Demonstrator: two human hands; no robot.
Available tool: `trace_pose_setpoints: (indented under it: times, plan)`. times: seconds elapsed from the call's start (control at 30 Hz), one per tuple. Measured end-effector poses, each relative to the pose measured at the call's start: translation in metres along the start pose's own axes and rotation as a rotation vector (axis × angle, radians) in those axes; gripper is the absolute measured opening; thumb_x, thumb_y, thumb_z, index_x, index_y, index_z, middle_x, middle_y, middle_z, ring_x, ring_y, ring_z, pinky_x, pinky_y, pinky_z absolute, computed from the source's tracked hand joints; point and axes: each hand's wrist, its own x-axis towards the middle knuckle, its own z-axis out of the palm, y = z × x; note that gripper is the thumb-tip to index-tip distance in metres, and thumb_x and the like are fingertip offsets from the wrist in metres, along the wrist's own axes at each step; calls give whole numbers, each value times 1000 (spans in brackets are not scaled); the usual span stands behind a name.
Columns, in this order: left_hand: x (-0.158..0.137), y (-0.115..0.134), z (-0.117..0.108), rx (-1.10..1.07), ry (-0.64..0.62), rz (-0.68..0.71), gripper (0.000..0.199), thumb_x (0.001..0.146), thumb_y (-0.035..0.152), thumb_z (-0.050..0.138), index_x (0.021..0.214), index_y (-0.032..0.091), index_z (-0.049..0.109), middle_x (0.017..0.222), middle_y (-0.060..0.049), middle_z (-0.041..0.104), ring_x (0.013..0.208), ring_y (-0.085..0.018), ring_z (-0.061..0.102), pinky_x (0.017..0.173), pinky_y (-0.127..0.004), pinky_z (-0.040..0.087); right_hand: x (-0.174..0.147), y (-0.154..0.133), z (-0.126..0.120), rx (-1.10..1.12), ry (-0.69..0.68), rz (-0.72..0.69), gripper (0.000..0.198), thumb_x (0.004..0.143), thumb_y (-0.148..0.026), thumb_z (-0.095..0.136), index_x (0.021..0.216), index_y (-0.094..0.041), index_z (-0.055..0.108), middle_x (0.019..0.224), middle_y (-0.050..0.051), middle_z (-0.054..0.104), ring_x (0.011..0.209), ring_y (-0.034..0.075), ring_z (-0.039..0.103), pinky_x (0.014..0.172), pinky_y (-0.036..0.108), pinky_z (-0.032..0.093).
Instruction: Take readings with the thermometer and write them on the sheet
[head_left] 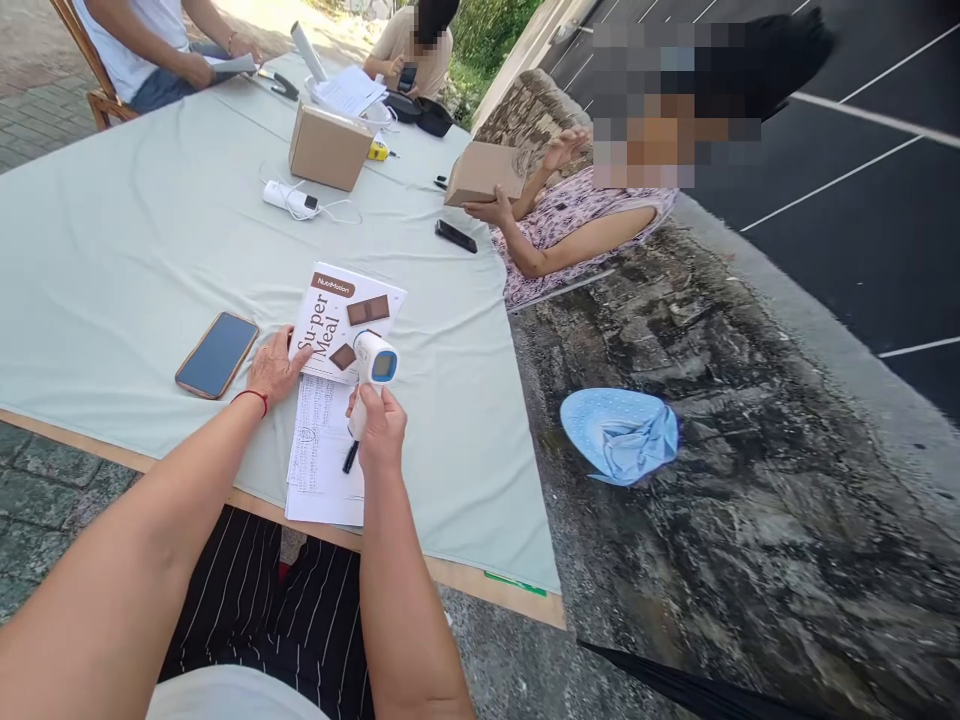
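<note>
My right hand [382,425] is wrapped round the grip of a white infrared thermometer [370,348] with a blue-rimmed display. The thermometer's head is over the lower right part of a white and brown "Super Meal" box [319,322]. My left hand [276,368] grips that box at its lower left edge, thumb on the printed face. Beneath the box and nearer to me lie printed sheets [319,470]. A black pen [350,457] shows on the sheets beside my right hand. Left of my left hand lies a smartphone [217,354] in a brown case.
A cardboard box [330,147], a white device with a cable [289,199] and a black phone [455,236] are farther along the cloth-covered table [135,270]. Across the right corner, a person holds another carton [484,173]. A blue hat [619,436] rests on the stone ledge.
</note>
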Motion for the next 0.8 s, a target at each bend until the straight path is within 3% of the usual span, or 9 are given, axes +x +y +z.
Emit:
trace_pose_setpoints:
  times: [0.13,0.3,0.8]
  plan:
    - [0,-1,1,1,6,19,52,96,56,39,133,20,47,129,-12,61,116,-30,57,100,-45,43,20,-7,12,8,21,-59,36,75,-55,62,70,-21,50,57,-5,46,51,10,42,49,25,36]
    - [1,-3,3,3,11,47,52,97,53,39,133,17,47,127,-13,62,118,-30,56,102,-44,41,38,-13,18,63,-34,-36,40,71,-57,69,71,-21,52,56,-7,45,50,8,39,49,24,33]
    - [2,-6,5,15,16,73,56,97,53,37,136,14,46,128,-15,61,117,-30,56,102,-44,41,42,-11,19,106,-72,-17,47,67,-61,74,80,-19,59,56,-8,46,53,8,40,51,24,32]
